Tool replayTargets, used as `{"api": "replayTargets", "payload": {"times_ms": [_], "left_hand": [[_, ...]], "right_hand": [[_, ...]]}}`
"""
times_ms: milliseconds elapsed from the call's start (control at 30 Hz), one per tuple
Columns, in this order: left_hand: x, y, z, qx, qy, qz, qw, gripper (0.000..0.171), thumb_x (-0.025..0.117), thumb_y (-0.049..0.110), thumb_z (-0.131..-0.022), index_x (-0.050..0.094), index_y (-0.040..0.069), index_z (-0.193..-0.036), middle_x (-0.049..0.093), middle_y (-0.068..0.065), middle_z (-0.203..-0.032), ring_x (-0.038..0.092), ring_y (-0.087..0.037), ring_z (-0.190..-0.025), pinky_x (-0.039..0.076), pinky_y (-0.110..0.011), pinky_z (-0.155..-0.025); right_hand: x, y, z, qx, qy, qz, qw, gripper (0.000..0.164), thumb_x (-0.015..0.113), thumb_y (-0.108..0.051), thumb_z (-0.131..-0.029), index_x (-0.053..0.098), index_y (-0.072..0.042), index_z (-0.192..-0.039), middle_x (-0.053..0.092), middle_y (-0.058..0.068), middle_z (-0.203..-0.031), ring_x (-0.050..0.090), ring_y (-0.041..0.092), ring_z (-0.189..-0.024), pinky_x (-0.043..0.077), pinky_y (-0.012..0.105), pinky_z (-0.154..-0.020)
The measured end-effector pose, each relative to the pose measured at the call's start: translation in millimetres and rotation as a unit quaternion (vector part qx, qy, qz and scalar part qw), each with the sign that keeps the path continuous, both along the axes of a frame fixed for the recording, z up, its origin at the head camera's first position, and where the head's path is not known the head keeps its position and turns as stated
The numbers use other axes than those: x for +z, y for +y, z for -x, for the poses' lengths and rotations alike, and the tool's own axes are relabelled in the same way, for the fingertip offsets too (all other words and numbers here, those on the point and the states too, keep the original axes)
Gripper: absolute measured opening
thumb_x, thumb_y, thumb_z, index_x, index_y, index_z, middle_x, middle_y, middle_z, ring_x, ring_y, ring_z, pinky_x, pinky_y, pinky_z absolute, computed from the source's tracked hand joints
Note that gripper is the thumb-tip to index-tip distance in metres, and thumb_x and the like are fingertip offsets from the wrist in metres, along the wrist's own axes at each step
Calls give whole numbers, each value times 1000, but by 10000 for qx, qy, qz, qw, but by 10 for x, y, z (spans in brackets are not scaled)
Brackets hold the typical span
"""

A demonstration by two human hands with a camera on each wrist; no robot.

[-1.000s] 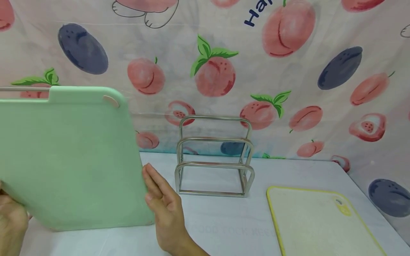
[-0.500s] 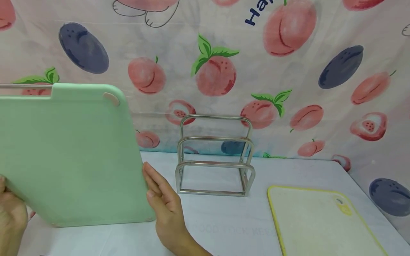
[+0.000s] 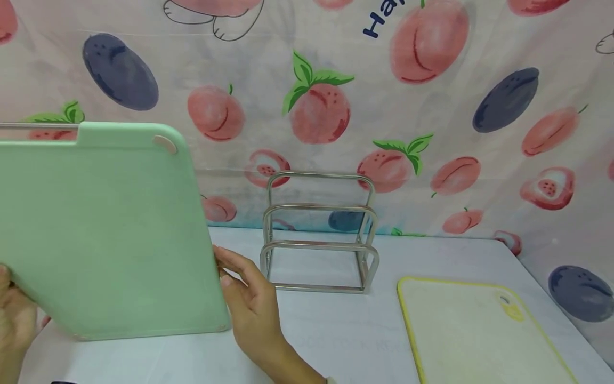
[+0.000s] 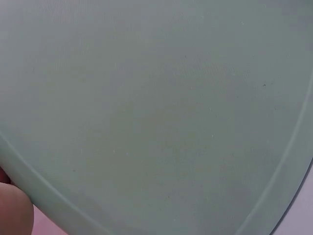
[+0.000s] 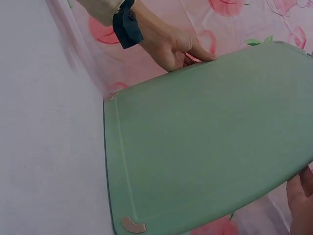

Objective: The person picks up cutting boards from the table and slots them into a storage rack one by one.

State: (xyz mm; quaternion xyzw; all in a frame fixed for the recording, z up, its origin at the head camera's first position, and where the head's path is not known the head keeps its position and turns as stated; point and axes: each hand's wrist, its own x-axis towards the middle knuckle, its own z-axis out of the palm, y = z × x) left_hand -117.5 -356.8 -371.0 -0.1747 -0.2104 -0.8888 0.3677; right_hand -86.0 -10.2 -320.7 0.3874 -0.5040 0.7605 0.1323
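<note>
A large light-green chopping board point(image 3: 124, 234) with tan corner pads stands upright at the left of the head view, held at both sides. Its lower edge is close to the white tabletop. At its left edge my left hand point(image 3: 16, 317) grips it, thumb on the near face and fingers behind. My right hand point(image 3: 259, 309) holds the right edge with bent fingers, the fingertips partly hidden behind it. In the left wrist view, the board's face point(image 4: 156, 117) fills nearly everything. The right wrist view shows both hands at opposite edges of the board.
A metal three-hoop rack point(image 3: 318, 245) stands at the back middle of the white table point(image 3: 336, 336). A pale chopping board with a yellow rim point(image 3: 479, 330) lies flat at the right. Behind hangs a fruit-print cloth point(image 3: 268, 58). A metal bar point(image 3: 38, 126) spans the green board's top.
The green board has risen slightly. My right hand's fingers, straighter before, now bend at its edge. The left hand keeps its grip. A dark edge has appeared at the bottom left.
</note>
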Motion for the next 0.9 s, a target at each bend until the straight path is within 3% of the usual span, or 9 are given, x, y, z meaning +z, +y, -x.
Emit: {"api": "replayTargets", "payload": {"times_ms": [100,167,367,433,533,667,767,900], "left_hand": [[121,107,-55,-285,126,-208,9993,42,49,-24,-76,35,-11,-113,46,-21,-105,49,-29,-96,29,-29,-96],[181,170,-74,-298,274,-294,9987,38,48,-26,-75,36,-12,-109,46,-22,-102,49,-31,-93,31,-31,-95],[231,237,-122,-727,384,-828,9932,36,45,-29,-74,36,-11,-104,46,-23,-99,49,-32,-92,34,-32,-94],[257,273,-135,-710,399,-995,9917,37,46,-29,-73,36,-11,-104,46,-24,-99,48,-32,-92,34,-33,-95],[300,315,-144,-585,407,-807,9942,37,45,-29,-73,35,-12,-104,45,-24,-99,47,-33,-93,34,-34,-95],[261,190,-91,-577,446,56,9973,39,47,-28,-74,35,-12,-108,45,-24,-104,47,-33,-98,30,-37,-98],[199,78,-54,-621,468,359,9963,45,48,-28,-73,34,-11,-113,45,-24,-109,45,-33,-103,27,-38,-100],[156,50,-46,-555,460,154,9973,47,49,-27,-73,35,-11,-115,44,-23,-111,44,-33,-105,26,-37,-101]], "right_hand": [[-3,-16,10,-434,110,-187,9988,32,40,14,-87,46,11,-119,52,24,-115,52,36,-102,46,42,-81],[7,-30,11,-819,183,-339,9959,30,43,14,-86,49,10,-115,55,23,-110,55,31,-100,47,40,-80],[91,-61,37,-1689,388,-680,9825,21,52,12,-82,55,8,-103,60,17,-99,59,22,-90,50,33,-74],[127,-65,57,-1747,273,-752,9814,18,54,10,-82,56,6,-99,61,16,-95,60,20,-87,51,31,-71],[182,-72,94,-1794,113,-912,9795,16,57,8,-81,57,4,-96,62,14,-89,60,17,-82,51,28,-69],[170,-97,147,-1772,-62,-1063,9784,15,61,2,-80,59,2,-95,63,11,-86,60,13,-79,51,26,-69],[163,-100,157,-1701,-131,-1100,9792,15,63,0,-80,60,2,-95,64,11,-86,60,12,-77,50,25,-69],[205,-80,140,-1674,-113,-1232,9781,16,63,0,-80,61,2,-96,64,10,-87,61,12,-77,50,24,-69]]}}
